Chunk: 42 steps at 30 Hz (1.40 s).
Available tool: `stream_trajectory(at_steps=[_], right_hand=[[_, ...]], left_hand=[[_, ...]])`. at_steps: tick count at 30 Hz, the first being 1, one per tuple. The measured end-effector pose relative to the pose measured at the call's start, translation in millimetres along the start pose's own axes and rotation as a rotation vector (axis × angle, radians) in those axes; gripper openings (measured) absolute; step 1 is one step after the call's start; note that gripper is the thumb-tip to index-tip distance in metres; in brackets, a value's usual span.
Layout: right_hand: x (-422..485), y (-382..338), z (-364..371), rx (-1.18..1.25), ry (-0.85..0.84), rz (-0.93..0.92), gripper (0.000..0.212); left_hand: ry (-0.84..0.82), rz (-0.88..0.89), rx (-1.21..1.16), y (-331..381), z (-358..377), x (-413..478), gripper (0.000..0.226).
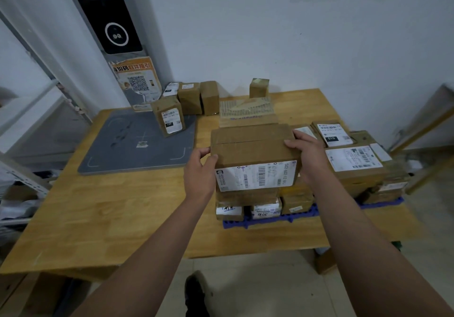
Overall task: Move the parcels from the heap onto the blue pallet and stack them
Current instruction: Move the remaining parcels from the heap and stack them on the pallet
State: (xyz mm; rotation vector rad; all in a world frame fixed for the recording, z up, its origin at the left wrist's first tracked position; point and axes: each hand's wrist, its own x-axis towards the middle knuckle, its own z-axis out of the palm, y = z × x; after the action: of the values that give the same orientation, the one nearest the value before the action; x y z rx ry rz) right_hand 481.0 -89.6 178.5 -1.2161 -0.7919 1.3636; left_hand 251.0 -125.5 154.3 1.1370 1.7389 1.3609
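Currently, open room: bare wood is showing across the near-left part of the bench [110,206], between its front edge and the grey mat [137,142].
Front-right edge: the blue pallet [294,216] is lying near this edge, its near rim showing under the stacked parcels [353,159].
Back edge: the heap [189,98] is standing by the wall behind the mat, with one labelled box [169,120] sitting on the mat's far corner.
Side room: the stacked parcels are standing just beside the right forearm; a flat carton [248,110] is lying just behind the held load.
Parcel position: the parcel [253,149] is being held over the front row of the pallet stack; contact with the boxes beneath cannot be told.
Parcel heading: its long axis is running left to right, the labelled side is facing the person, and the taped top is facing up.
Left grip: the left hand [200,169] is clamping the parcel's left end, fingers curled round the upper edge.
Right grip: the right hand [308,154] is clamping the right end, fingers lying over the top corner.
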Motion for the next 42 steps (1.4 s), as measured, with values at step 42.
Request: stream_trajectory(at_steps=[42], right_hand=[[8, 2, 5, -0.071, 0.012, -0.027, 0.043]], left_hand=[[-0.084, -0.011, -0.039, -3, 8, 8, 0.032]])
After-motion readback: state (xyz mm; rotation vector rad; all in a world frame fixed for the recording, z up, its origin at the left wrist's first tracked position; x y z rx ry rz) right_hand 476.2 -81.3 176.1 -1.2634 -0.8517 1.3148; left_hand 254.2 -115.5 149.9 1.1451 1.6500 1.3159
